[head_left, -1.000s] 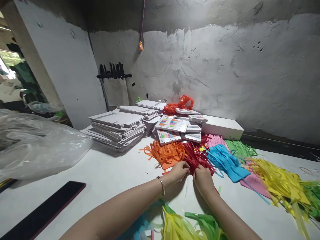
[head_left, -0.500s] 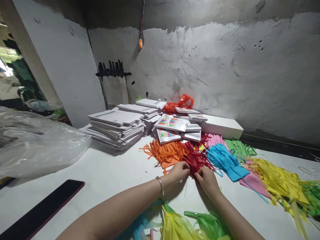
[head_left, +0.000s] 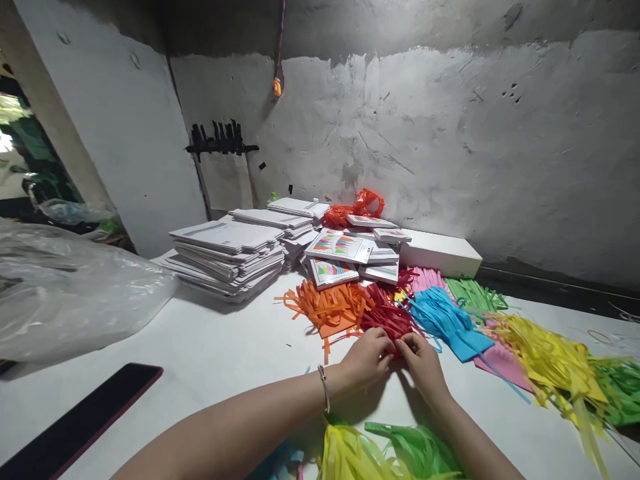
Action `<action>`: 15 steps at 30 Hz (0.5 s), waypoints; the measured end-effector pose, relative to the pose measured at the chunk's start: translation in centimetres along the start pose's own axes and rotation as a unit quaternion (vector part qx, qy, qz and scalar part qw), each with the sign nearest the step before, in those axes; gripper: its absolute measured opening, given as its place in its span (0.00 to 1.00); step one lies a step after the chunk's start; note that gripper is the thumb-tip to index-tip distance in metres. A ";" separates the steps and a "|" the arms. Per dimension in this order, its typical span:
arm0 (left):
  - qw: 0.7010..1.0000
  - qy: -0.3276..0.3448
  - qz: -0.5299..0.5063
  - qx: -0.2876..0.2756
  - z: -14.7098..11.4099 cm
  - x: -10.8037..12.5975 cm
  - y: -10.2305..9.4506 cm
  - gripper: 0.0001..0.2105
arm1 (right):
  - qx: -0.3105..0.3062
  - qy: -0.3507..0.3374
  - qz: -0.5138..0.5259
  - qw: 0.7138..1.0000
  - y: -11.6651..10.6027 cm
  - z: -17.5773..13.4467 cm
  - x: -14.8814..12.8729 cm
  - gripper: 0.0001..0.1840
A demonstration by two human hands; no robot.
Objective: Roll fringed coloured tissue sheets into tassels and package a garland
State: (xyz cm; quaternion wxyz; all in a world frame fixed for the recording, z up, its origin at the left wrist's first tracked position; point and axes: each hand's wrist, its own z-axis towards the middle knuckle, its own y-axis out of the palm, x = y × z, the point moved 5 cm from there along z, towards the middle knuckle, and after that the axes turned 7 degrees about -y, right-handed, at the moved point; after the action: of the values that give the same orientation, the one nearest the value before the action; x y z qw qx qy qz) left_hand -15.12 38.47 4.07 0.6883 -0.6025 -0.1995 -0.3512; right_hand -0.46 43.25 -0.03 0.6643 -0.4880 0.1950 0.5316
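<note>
A dark red paper tassel fringe lies in front of me, its cut strips pointing away. At its near edge my left hand, with a bracelet on the wrist, has its fingers closed on the fringe. Close beside it, my right hand pinches the same edge between thumb and fingers. To the left rests an orange tassel fringe; to the right, a blue one. Nearer to me, between my forearms, lie yellow strips and green strips.
Stacked flat white cartons stand at the back left, beside printed boxes and a long white box. Plastic sheeting and a dark phone-like slab lie left. Yellow fringe and pink fringe spread right.
My left hand has shifted right, closer to my right hand at the red fringe's near edge. The view has moved slightly.
</note>
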 end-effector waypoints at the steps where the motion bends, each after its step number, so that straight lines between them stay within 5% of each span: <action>1: 1.000 0.007 0.003 -0.005 0.1 0.2 0.4 0.04 | 0.018 -0.003 0.001 1.000 -0.3 -0.3 -0.4 0.16; 8: 0.999 -0.032 0.003 0.006 1.6 -0.8 0.8 0.08 | 0.148 -0.006 0.046 0.988 -1.9 -1.7 -1.8 0.19; 15: 0.998 -0.024 -0.005 -0.053 2.8 0.3 0.3 0.10 | 0.170 0.037 0.169 0.970 -1.8 -1.6 -1.2 0.17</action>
State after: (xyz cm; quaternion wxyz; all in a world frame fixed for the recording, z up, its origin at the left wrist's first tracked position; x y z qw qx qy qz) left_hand -14.30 41.15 4.65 0.6491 -0.6452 -0.1998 -0.3499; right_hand 1.13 41.31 1.01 0.6304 -0.3469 0.3870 0.5766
